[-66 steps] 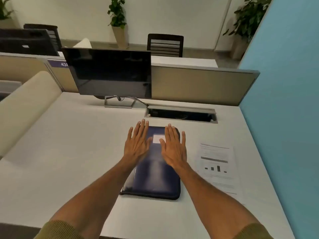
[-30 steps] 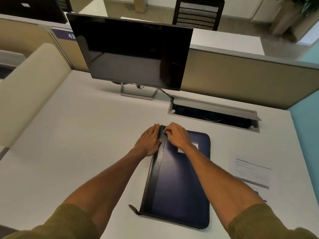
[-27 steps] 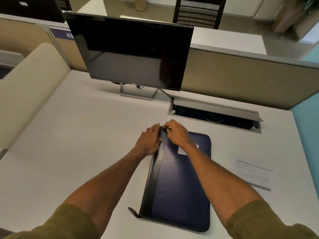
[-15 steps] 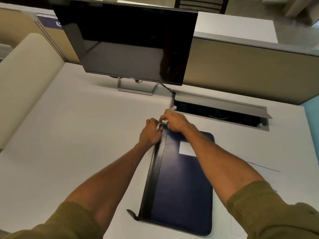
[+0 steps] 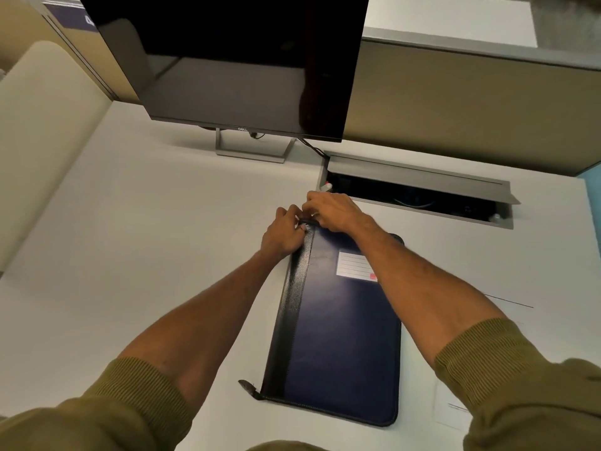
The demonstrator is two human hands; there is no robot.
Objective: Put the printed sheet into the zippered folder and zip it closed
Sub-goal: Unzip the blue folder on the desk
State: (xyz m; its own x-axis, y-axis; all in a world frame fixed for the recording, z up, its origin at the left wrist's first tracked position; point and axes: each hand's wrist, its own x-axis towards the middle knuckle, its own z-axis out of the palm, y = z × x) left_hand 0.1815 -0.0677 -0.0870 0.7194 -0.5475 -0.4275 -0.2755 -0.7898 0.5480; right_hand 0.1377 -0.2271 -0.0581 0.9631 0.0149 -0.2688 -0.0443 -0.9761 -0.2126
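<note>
The blue zippered folder (image 5: 338,340) lies flat on the desk (image 5: 146,239), long side pointing away. Both hands meet at its far left corner: left hand (image 5: 282,234) curled against the spine, right hand (image 5: 335,211) pinching something small there, probably the zipper pull. The printed sheet (image 5: 450,415) lies just right of the folder, mostly hidden.

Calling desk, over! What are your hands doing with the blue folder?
Both hands, left hand and right hand, pinching at the folder far corner. Folder flat, shut. Printed sheet outside, beside it, mostly under the right arm.
</note>
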